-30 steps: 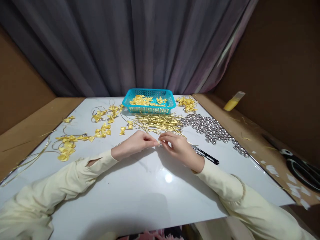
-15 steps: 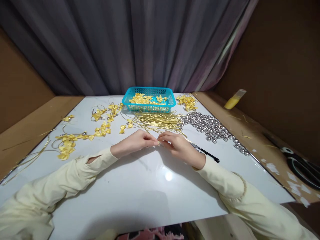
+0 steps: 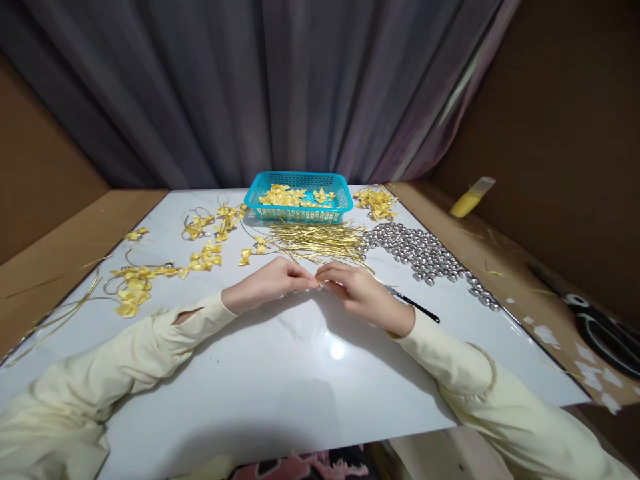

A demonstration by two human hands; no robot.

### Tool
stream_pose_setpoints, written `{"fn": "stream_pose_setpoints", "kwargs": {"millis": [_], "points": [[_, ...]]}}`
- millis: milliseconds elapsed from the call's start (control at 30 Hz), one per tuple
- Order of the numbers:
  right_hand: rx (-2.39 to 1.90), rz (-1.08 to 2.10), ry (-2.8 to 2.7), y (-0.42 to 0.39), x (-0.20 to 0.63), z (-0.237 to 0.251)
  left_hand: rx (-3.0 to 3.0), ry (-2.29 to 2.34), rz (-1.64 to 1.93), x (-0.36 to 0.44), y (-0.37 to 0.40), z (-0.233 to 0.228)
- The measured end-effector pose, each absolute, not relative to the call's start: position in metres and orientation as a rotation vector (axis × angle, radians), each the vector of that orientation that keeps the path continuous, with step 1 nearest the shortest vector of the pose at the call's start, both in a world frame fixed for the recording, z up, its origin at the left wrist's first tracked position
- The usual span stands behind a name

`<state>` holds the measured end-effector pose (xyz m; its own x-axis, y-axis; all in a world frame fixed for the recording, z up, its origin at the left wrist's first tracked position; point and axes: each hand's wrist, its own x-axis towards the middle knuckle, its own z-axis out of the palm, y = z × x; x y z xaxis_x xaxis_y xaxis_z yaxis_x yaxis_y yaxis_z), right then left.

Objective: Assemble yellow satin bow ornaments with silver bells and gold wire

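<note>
My left hand and my right hand meet fingertip to fingertip above the white tabletop. Both are closed in a pinch. A speck of yellow shows between the fingertips, too small and covered to name. Just beyond my hands lies a bundle of gold wire strips. Two yellow ribbon bows rest by the bundle's left end. Beside my right wrist is a slim tool with a black handle, its front end partly hidden by the hand.
A blue basket of yellow bows stands at the back. Silver beads spread along the right. Finished-looking bow pieces with wire loops lie left. Scissors, paper scraps and a yellow tube are on the right side.
Both hands stay in nearly the same place, fingertips still together. The small yellow bit between them looks slightly different; the view has shifted a little.
</note>
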<state>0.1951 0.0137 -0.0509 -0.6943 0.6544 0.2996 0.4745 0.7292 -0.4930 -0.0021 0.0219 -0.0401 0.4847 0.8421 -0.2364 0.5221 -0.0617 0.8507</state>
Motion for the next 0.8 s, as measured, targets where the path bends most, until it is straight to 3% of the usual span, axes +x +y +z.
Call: {"fn": "stream_pose_setpoints", "kwargs": {"millis": [800], "points": [[-0.950, 0.434, -2.498, 0.0127, 0.1946, -0.0493, 1.706, 1.167, 0.419, -0.0002, 0.0198, -0.0353]]}}
